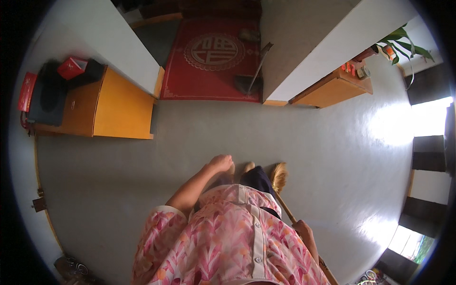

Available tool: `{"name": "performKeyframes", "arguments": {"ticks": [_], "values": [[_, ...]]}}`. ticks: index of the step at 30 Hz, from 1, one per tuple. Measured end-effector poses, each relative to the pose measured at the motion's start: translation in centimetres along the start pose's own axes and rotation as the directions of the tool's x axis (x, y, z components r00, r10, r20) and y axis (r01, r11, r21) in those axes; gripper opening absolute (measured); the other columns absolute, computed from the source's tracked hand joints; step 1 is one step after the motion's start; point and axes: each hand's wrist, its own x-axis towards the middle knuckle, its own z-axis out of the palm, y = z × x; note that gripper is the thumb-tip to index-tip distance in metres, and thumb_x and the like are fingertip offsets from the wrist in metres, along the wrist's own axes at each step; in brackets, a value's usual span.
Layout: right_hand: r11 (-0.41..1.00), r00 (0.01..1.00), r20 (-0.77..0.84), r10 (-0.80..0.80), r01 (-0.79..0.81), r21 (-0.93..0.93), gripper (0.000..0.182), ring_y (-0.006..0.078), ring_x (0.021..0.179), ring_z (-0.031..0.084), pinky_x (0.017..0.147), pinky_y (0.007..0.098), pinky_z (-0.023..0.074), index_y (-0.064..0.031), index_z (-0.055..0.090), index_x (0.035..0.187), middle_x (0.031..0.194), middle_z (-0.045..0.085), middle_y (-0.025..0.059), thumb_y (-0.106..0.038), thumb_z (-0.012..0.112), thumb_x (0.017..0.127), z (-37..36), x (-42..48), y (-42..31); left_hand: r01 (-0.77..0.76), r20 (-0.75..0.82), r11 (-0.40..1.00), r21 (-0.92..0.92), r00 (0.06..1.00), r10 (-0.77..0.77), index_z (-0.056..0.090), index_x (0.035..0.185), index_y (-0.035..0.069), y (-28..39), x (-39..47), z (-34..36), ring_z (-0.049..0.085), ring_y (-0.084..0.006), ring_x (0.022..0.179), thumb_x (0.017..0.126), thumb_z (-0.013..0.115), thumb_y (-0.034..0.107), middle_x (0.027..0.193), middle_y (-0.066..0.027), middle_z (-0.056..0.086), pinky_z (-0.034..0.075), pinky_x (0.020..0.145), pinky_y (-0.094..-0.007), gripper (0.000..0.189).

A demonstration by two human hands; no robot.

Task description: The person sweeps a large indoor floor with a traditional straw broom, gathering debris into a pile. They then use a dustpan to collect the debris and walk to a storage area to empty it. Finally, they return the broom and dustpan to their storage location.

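My right hand point(303, 228) is closed around the wooden handle of a broom point(279, 177), on the right side of my body. The straw bristle head is low beside my feet, and the handle runs back past my arm. In front of my waist is my left hand point(221, 162), its fingers curled, with nothing seen in it. Ahead, a long-handled dustpan point(248, 83) stands on a red doormat point(210, 83), near the mat's right edge.
A wooden cabinet point(123, 107) with a dark cloth-like thing and red boxes stands at the left. A wooden shelf unit point(335, 89) bearing small items is at the right, near a potted plant point(402, 42). White walls point(310, 53) flank the doorway.
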Motion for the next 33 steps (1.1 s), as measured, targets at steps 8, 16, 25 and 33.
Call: {"name": "performKeyframes", "arguments": {"ticks": [8,16,25,33], "values": [[0.993,0.993,0.029,-0.117,0.117,0.026,0.025,0.0206,0.048,0.057,0.044,0.0335,0.0461,0.0035,0.06,0.073,0.058,0.058,0.0105,-0.021,0.056,0.075,-3.2,4.9,-1.9,-0.08,0.046,0.984,-0.157,0.995,0.089,0.053,0.076,0.003,2.7,8.7,-5.9,0.059,-0.0308,0.069,0.08,0.052,0.03,0.073,-0.0161,0.06,0.044,0.062,-0.0394,0.027],[0.995,0.991,-0.082,-0.101,0.1,-0.022,0.025,0.0193,0.058,0.064,0.055,0.0302,0.0508,-0.0081,0.065,0.095,0.072,0.065,0.0079,-0.018,0.053,0.075,-7.8,9.0,-10.7,-0.091,-0.035,0.988,-0.123,0.996,0.087,0.058,0.084,0.002,3.6,17.0,-14.5,0.061,-0.0285,0.075,0.081,0.053,0.032,0.08,-0.0163,0.062,0.047,0.068,-0.0357,0.031],[0.995,0.994,-0.102,0.037,-0.046,-0.088,0.022,0.0222,0.064,0.064,0.061,0.0319,0.0514,-0.005,0.064,0.091,0.078,0.066,0.0109,-0.016,0.051,0.076,-12.6,4.6,-17.5,-0.175,-0.081,0.94,-0.294,0.984,0.158,0.053,0.097,0.0,0.8,27.3,-23.4,0.059,-0.0185,0.078,0.084,0.057,0.03,0.083,-0.0117,0.062,0.047,0.07,-0.032,0.033],[0.947,0.97,-0.043,0.238,-0.221,0.234,0.026,0.0269,0.094,0.059,0.08,0.0359,0.0479,-0.0094,0.062,0.097,0.1,0.061,0.0125,-0.016,0.047,0.076,-6.4,2.0,-23.4,-0.337,-0.208,0.828,-0.448,0.94,0.269,0.035,0.121,-0.007,4.1,42.6,-30.8,0.058,-0.02,0.087,0.081,0.059,0.033,0.094,-0.0152,0.062,0.044,0.078,-0.0284,0.061]]}}
